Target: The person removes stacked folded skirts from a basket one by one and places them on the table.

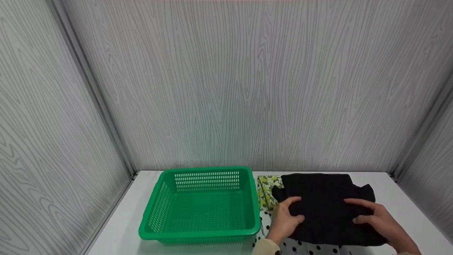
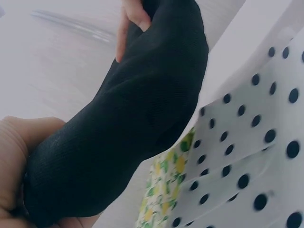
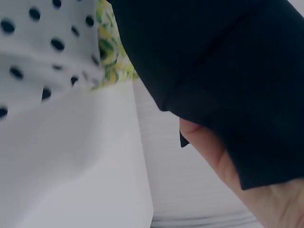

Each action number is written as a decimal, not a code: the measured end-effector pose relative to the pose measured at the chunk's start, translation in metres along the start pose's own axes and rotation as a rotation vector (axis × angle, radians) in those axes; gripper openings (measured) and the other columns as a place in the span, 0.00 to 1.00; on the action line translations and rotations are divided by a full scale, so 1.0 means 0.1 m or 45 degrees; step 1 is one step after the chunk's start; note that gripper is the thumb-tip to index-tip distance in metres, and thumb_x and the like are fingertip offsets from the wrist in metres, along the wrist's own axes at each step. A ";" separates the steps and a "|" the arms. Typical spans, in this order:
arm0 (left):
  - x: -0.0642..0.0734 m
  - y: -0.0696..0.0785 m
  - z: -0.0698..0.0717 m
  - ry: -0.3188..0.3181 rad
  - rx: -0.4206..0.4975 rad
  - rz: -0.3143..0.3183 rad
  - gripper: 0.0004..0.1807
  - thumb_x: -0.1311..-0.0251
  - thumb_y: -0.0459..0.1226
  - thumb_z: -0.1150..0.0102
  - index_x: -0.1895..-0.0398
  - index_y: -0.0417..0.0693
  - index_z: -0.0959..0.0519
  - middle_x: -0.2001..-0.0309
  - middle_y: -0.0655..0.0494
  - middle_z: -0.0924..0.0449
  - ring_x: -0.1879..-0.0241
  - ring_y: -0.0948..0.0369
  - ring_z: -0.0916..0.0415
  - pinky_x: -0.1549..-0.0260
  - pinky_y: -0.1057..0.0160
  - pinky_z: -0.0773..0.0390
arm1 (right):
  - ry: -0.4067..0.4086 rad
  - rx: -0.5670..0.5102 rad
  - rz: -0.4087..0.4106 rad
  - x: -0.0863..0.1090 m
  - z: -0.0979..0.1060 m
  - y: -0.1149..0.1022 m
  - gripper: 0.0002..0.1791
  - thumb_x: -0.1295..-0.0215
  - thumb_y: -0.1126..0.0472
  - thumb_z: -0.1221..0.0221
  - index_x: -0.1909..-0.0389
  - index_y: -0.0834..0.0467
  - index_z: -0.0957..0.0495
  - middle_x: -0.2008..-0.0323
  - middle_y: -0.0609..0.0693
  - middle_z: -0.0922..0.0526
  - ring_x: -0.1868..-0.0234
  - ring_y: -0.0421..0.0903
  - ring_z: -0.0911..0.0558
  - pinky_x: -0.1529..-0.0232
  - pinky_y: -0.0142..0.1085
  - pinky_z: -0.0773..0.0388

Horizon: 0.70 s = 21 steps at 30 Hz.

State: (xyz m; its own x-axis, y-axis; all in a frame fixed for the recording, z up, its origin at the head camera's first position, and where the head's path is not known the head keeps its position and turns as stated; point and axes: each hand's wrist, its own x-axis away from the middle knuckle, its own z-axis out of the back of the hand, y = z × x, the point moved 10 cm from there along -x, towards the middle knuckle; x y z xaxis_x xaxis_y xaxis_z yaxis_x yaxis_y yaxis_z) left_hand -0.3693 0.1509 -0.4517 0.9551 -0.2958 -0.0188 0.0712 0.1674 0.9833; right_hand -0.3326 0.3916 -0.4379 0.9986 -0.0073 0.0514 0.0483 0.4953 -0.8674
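A black garment (image 1: 325, 212) is held up over the right side of the table, with short sleeve-like flaps sticking out on both sides. My left hand (image 1: 285, 221) grips its left side, thumb and fingers apart on the cloth. On the opposite side my right hand (image 1: 382, 223) holds it the same way, and in the right wrist view the fingers (image 3: 206, 147) pass behind the fabric. In the left wrist view the garment sags between both hands. Below it lie a white cloth with black polka dots (image 2: 247, 142) and a yellow-green lemon-print cloth (image 2: 164, 185), both partly hidden.
A green plastic basket (image 1: 198, 234) with slotted walls stands on the white table (image 1: 120, 226), left of the cloths. Its inside shows only the bare bottom. Grey wood-grain panels (image 1: 219, 88) rise behind the table and on both sides.
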 end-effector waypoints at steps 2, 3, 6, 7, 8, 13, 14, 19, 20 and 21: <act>0.00 0.00 -0.07 0.006 -0.001 0.005 0.27 0.54 0.25 0.38 0.54 0.64 0.22 0.48 0.63 0.26 0.84 0.67 0.38 0.81 0.66 0.35 | 0.007 -0.005 -0.017 0.03 0.05 0.07 0.34 0.55 0.67 0.38 0.41 0.60 0.30 0.40 0.66 0.37 0.54 0.48 0.28 0.62 0.36 0.27; 0.00 0.00 -0.12 0.007 0.000 0.009 0.27 0.54 0.25 0.38 0.54 0.64 0.22 0.49 0.63 0.26 0.86 0.66 0.39 0.82 0.66 0.35 | 0.007 -0.011 -0.028 0.04 0.07 0.11 0.34 0.55 0.67 0.38 0.40 0.60 0.30 0.40 0.66 0.37 0.55 0.48 0.27 0.62 0.37 0.27; 0.00 0.02 -0.24 0.018 -0.017 0.012 0.27 0.55 0.25 0.38 0.56 0.65 0.22 0.53 0.65 0.24 0.90 0.65 0.44 0.85 0.67 0.37 | 0.018 -0.005 -0.073 0.08 0.16 0.22 0.34 0.54 0.66 0.38 0.40 0.60 0.31 0.39 0.66 0.38 0.55 0.47 0.26 0.62 0.37 0.27; 0.00 0.03 -0.27 0.025 -0.025 0.010 0.27 0.56 0.25 0.38 0.56 0.66 0.22 0.53 0.65 0.23 0.90 0.65 0.44 0.85 0.67 0.37 | 0.022 0.011 -0.080 0.10 0.19 0.24 0.34 0.54 0.66 0.38 0.40 0.60 0.31 0.39 0.66 0.38 0.55 0.47 0.26 0.62 0.36 0.27; 0.00 0.03 -0.30 0.030 -0.031 0.015 0.27 0.56 0.25 0.38 0.56 0.66 0.22 0.54 0.66 0.23 0.92 0.64 0.47 0.87 0.67 0.39 | 0.026 0.027 -0.088 0.10 0.21 0.26 0.34 0.54 0.65 0.37 0.40 0.60 0.31 0.39 0.66 0.38 0.55 0.47 0.27 0.62 0.36 0.27; 0.00 0.04 -0.38 0.030 -0.033 0.043 0.28 0.56 0.24 0.39 0.57 0.69 0.22 0.52 0.69 0.26 0.91 0.63 0.47 0.87 0.66 0.40 | 0.037 0.094 -0.105 0.12 0.29 0.31 0.35 0.56 0.63 0.37 0.40 0.58 0.30 0.39 0.64 0.38 0.54 0.45 0.28 0.62 0.34 0.29; 0.01 0.03 -0.39 0.025 -0.024 0.045 0.28 0.56 0.24 0.39 0.57 0.69 0.22 0.51 0.69 0.26 0.90 0.63 0.47 0.87 0.66 0.40 | 0.035 0.084 -0.116 0.12 0.30 0.32 0.35 0.56 0.63 0.37 0.40 0.58 0.30 0.39 0.64 0.38 0.54 0.45 0.28 0.61 0.35 0.29; 0.02 0.03 -0.43 0.022 -0.018 0.032 0.29 0.56 0.23 0.40 0.57 0.68 0.22 0.62 0.69 0.22 0.91 0.63 0.50 0.88 0.67 0.42 | 0.011 0.059 -0.152 0.13 0.31 0.40 0.35 0.55 0.63 0.36 0.40 0.56 0.30 0.38 0.66 0.40 0.52 0.45 0.28 0.60 0.35 0.29; 0.02 0.03 -0.44 0.027 -0.026 0.026 0.29 0.56 0.23 0.40 0.57 0.69 0.22 0.68 0.68 0.21 0.92 0.63 0.51 0.89 0.67 0.43 | 0.011 0.056 -0.160 0.13 0.31 0.41 0.34 0.55 0.63 0.36 0.40 0.56 0.29 0.38 0.67 0.41 0.52 0.46 0.28 0.60 0.36 0.29; 0.03 0.03 -0.44 0.029 -0.036 0.022 0.29 0.56 0.23 0.41 0.57 0.69 0.23 0.73 0.68 0.21 0.92 0.64 0.52 0.89 0.67 0.44 | 0.007 0.057 -0.153 0.13 0.32 0.42 0.34 0.54 0.63 0.36 0.40 0.57 0.30 0.38 0.68 0.42 0.52 0.47 0.28 0.60 0.36 0.28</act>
State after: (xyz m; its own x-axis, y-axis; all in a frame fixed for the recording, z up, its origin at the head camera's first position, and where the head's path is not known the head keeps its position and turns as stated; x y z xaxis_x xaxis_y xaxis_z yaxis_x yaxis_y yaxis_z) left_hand -0.3537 0.1925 -0.4564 0.9626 -0.2709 -0.0065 0.0626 0.1991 0.9780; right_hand -0.3181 0.4399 -0.4578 0.9858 -0.0740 0.1510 0.1672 0.5290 -0.8320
